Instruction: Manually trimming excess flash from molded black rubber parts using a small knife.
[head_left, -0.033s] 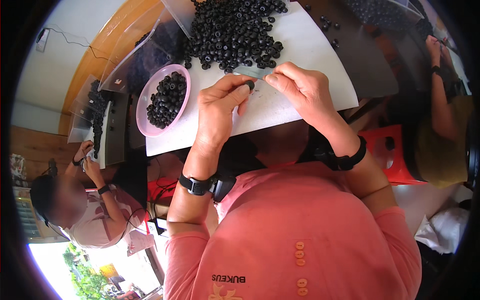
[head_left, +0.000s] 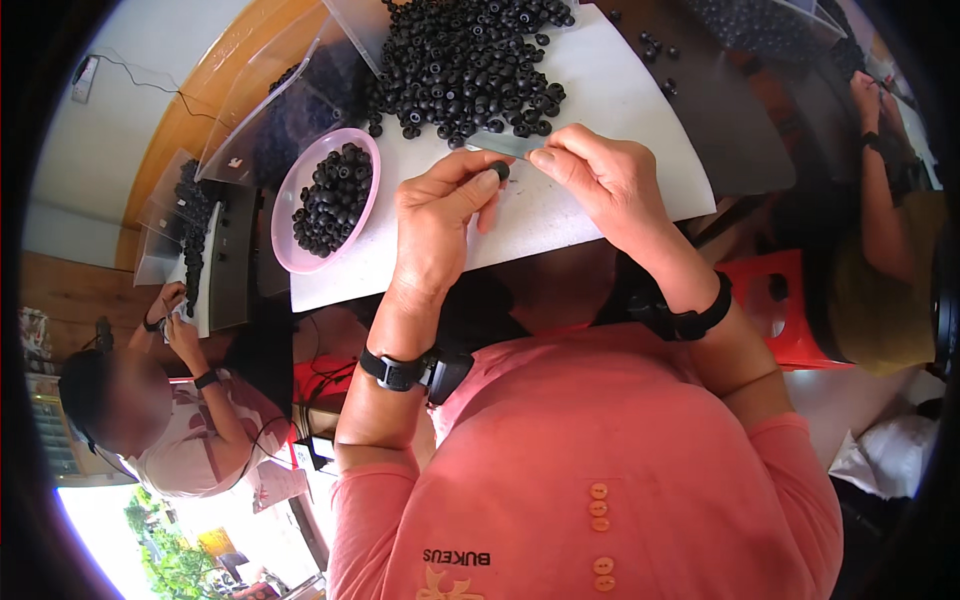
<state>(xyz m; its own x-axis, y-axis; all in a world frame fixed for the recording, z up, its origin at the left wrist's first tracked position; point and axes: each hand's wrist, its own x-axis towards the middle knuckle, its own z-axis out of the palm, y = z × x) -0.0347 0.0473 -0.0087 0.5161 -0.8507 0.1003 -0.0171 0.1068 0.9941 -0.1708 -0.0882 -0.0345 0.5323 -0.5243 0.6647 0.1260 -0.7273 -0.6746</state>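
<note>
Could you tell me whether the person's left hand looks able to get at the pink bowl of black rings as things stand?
Probably yes: the pink bowl sits open-topped just beside the left hand, with bare white table between them. That hand already pinches a small black ring, though.

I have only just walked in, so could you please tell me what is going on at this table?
A person in a pink shirt pinches a small black ring in the left hand, while the right hand holds a thin grey strip against it. A heap of black rings lies on the white tabletop, more in a pink bowl.
</note>
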